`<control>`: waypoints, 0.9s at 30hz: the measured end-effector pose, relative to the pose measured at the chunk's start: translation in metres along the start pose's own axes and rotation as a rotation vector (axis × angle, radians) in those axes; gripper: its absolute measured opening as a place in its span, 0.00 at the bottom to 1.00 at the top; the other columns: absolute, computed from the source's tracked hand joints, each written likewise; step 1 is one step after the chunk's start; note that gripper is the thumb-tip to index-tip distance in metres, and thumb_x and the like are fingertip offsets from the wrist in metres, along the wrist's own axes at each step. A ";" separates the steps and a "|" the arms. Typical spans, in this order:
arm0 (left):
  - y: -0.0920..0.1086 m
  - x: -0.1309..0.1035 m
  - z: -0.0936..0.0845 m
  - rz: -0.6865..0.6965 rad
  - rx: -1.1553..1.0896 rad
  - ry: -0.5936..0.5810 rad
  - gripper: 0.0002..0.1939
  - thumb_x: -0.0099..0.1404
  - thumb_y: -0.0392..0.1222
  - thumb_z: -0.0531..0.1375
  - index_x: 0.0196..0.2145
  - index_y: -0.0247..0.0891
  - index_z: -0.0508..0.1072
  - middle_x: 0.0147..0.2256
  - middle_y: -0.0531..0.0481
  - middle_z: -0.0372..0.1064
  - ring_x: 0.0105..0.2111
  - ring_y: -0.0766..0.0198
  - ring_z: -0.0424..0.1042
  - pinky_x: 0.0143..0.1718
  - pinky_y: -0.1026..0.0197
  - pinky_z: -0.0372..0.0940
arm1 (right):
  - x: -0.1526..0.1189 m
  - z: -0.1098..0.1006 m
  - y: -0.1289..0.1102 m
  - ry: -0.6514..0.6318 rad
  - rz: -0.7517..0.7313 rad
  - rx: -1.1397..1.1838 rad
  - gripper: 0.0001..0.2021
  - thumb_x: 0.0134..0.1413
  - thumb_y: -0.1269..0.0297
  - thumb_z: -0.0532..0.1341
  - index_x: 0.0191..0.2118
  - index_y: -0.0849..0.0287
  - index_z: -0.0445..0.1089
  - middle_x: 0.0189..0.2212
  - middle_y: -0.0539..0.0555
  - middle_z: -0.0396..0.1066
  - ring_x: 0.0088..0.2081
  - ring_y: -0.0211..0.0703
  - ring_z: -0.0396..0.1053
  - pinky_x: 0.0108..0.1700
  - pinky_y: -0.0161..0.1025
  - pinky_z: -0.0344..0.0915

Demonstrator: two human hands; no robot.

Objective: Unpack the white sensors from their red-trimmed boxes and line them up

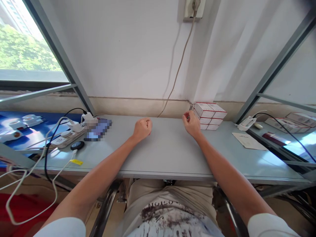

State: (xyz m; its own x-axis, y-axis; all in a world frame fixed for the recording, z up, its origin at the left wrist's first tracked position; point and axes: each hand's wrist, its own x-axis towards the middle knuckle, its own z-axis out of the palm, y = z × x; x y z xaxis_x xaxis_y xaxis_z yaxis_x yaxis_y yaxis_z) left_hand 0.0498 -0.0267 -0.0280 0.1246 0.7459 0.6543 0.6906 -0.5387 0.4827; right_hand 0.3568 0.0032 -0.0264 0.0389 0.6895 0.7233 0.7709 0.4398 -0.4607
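Observation:
My left hand (pixel 143 127) is closed in a fist above the grey desk (pixel 165 154), with nothing showing between its fingers. To the right, my right hand (pixel 192 123) has its fingers curled in. A small dark spot shows between its thumb and fingers, too small to make out. Just beside and partly behind that hand stands a stack of white boxes with red edges (pixel 211 115). The hand overlaps the stack's left side, and I cannot tell whether it touches the boxes.
On the left lie a power strip (pixel 66 136) with plugs and cables, a phone with a blurred screen (pixel 98 129) and a round black puck (pixel 77 145). A paper sheet (pixel 249 141) and a white power strip (pixel 247 123) lie right. Metal frame posts (pixel 264 79) rise at both sides.

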 end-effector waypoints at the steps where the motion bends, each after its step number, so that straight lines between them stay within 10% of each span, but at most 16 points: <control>1: 0.001 -0.001 0.000 0.001 -0.004 0.020 0.24 0.67 0.32 0.51 0.13 0.42 0.61 0.19 0.52 0.67 0.22 0.63 0.65 0.32 0.57 0.62 | 0.000 0.000 0.000 -0.002 0.002 -0.002 0.13 0.72 0.54 0.54 0.39 0.54 0.70 0.38 0.57 0.76 0.33 0.47 0.67 0.41 0.44 0.61; 9: 0.005 -0.001 -0.003 0.010 -0.025 0.098 0.31 0.75 0.37 0.48 0.12 0.41 0.65 0.22 0.50 0.70 0.23 0.65 0.67 0.36 0.58 0.65 | 0.004 0.002 0.005 0.029 0.053 -0.050 0.22 0.68 0.63 0.52 0.19 0.51 0.54 0.33 0.58 0.72 0.37 0.48 0.66 0.43 0.46 0.62; 20: 0.009 0.000 -0.001 0.018 -0.005 0.119 0.38 0.81 0.52 0.47 0.14 0.41 0.70 0.21 0.51 0.72 0.21 0.66 0.68 0.32 0.59 0.62 | 0.012 -0.005 0.001 0.048 0.298 -0.126 0.13 0.61 0.65 0.57 0.25 0.51 0.61 0.21 0.51 0.61 0.28 0.48 0.58 0.40 0.47 0.58; 27: 0.013 -0.002 -0.008 0.058 -0.018 0.198 0.39 0.81 0.56 0.49 0.13 0.41 0.68 0.15 0.52 0.67 0.17 0.67 0.66 0.28 0.60 0.62 | 0.006 0.000 0.002 -0.177 0.284 -0.021 0.28 0.75 0.50 0.48 0.25 0.53 0.72 0.19 0.54 0.68 0.27 0.50 0.68 0.39 0.46 0.61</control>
State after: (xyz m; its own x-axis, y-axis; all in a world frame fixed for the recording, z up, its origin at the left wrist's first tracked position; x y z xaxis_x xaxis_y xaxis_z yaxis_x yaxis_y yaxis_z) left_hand 0.0524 -0.0386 -0.0183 0.0195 0.6229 0.7820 0.6731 -0.5866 0.4504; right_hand 0.3588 0.0086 -0.0229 0.1441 0.8731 0.4658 0.7579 0.2053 -0.6193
